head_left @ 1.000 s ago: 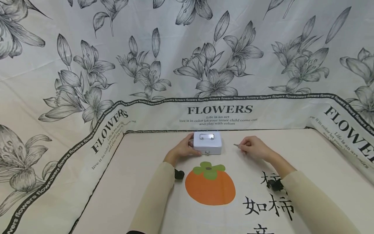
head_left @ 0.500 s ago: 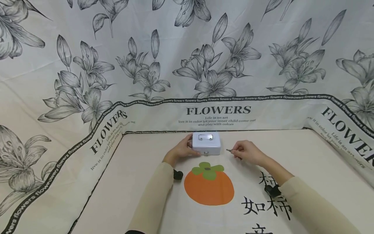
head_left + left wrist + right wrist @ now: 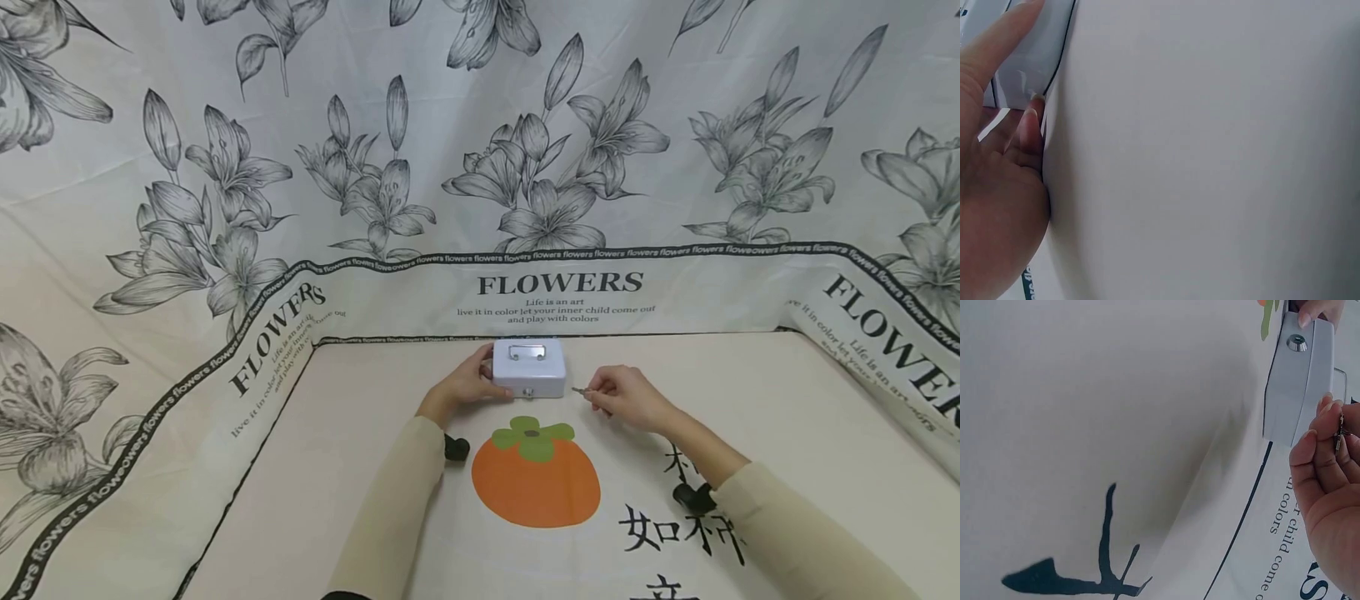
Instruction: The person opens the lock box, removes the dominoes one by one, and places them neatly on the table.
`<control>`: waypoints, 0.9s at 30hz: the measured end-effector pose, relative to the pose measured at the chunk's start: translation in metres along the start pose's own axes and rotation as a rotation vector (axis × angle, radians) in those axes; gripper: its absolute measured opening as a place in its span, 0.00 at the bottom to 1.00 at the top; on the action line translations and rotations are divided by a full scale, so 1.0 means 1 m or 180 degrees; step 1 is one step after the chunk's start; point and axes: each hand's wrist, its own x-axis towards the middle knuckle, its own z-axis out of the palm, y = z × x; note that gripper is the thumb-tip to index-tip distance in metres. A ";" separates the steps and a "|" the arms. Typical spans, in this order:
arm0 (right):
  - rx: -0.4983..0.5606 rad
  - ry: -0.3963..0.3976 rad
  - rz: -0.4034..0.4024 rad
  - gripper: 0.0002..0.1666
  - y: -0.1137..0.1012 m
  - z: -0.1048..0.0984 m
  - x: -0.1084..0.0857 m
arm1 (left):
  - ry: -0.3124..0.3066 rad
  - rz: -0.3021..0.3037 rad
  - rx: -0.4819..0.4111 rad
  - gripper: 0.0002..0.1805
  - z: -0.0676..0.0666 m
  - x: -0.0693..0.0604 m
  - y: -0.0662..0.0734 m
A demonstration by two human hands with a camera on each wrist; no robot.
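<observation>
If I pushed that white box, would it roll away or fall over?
The white box probably won't roll, because its sides look flat. It's wider than it is tall, so it would likely slide before it tips. Its smooth, shiny surface might feel a bit slippery, though the left hand is holding one end.

I've got L arm (image 3: pixel 390 508) fwd from near left, L hand (image 3: pixel 467 385) w/ thumb (image 3: pixel 497 391) & fingers (image 3: pixel 478 357) apart; R arm (image 3: pixel 795 517) slanting in from near right, R hand (image 3: pixel 627 398) w/ fingertips (image 3: pixel 1329 410) pinched.
</observation>
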 end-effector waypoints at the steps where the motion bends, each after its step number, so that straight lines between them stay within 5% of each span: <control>1: 0.0002 0.0006 -0.0006 0.06 -0.001 0.001 0.000 | -0.0004 0.0005 0.0000 0.56 0.000 0.000 0.000; 19: -0.0284 0.0491 -0.0140 0.06 -0.021 0.020 0.005 | -0.0089 -0.0090 -0.0275 0.52 -0.003 0.005 -0.004; 27: -0.0195 0.0423 -0.0195 0.03 -0.028 0.026 0.008 | -0.0067 -0.0152 -0.0531 0.50 -0.002 0.004 -0.001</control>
